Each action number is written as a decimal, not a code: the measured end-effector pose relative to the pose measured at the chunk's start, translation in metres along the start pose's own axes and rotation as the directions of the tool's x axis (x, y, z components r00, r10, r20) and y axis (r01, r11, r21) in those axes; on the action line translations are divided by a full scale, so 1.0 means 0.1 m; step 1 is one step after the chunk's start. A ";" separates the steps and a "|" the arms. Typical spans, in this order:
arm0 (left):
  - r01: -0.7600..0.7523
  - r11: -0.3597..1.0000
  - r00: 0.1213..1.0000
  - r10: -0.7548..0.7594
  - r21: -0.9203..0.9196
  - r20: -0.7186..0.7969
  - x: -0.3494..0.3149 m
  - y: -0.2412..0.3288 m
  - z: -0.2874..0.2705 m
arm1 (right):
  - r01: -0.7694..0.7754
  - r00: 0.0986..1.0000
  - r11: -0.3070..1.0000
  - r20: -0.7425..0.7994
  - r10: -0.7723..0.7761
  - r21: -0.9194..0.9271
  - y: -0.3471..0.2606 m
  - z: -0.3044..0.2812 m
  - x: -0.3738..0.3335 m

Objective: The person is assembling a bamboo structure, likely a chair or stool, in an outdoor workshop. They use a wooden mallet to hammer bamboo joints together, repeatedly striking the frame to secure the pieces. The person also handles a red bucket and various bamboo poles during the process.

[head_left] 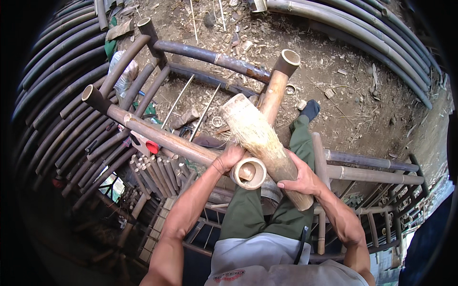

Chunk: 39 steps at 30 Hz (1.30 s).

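A thick wooden club, pale and frayed along its middle, slants across in front of me. My right hand is wrapped round its lower end. My left hand is closed round a bamboo post just behind its open end. A piece of wood or bamboo shows inside that hollow end. The post belongs to a bamboo frame, whose long rail runs off to the far left. The club lies close to the post's right side; whether they touch I cannot tell.
Other corner posts of the frame stick up with open ends. Curved bamboo poles are stacked at left, and more poles lie at far right. Cut bamboo pieces stand bundled at left. Wood chips litter the dirt floor.
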<state>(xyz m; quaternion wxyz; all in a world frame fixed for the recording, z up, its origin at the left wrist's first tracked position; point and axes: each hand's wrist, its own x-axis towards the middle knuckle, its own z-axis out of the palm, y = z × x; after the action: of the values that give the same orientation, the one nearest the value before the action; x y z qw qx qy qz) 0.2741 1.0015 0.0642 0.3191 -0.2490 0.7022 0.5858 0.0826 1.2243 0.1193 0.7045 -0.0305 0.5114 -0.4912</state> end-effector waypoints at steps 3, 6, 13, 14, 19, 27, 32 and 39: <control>0.529 0.518 0.839 -0.439 -0.672 0.322 0.20 0.46 -0.13 | -0.031 0.986 0.961 -0.150 0.075 0.275 -0.04 -0.13 0.08; 0.221 0.928 0.975 -0.205 -0.299 0.084 0.11 0.19 -0.04 | -0.058 0.996 0.972 -0.058 0.073 0.228 -0.04 -0.25 0.12; 0.565 0.416 0.802 -0.477 -0.712 0.358 0.33 0.55 -0.17 | -0.080 0.989 0.947 -0.093 0.114 0.313 -0.18 -0.39 0.24; 0.505 0.719 0.863 -0.407 -0.478 0.299 0.22 0.06 -0.05 | -0.030 0.999 1.000 -0.030 0.030 0.006 -0.05 -0.33 0.14; 0.231 0.792 0.966 -0.258 -0.566 0.033 0.29 0.17 0.09 | 0.033 0.990 0.995 0.142 -0.019 -0.097 -0.09 -0.47 0.21; 0.358 0.597 0.908 -0.402 -0.718 0.118 0.29 0.22 0.01 | 0.029 0.978 0.992 0.211 -0.003 -0.122 -0.26 -0.46 0.32; 0.416 0.557 0.889 -0.417 -0.719 0.192 0.30 0.19 -0.03 | -0.015 0.995 0.999 0.100 0.012 0.033 -0.28 -0.40 0.34; 0.429 0.810 0.903 -0.394 -0.400 0.170 0.30 0.24 -0.03 | -0.087 0.996 0.947 0.029 0.082 0.309 -0.22 -0.53 0.44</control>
<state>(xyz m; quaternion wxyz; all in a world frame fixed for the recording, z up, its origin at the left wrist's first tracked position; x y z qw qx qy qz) 0.2359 1.0033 0.0584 0.4033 -0.4356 0.4725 0.6514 0.0283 1.2048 0.0757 0.7251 0.0985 0.4231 -0.5344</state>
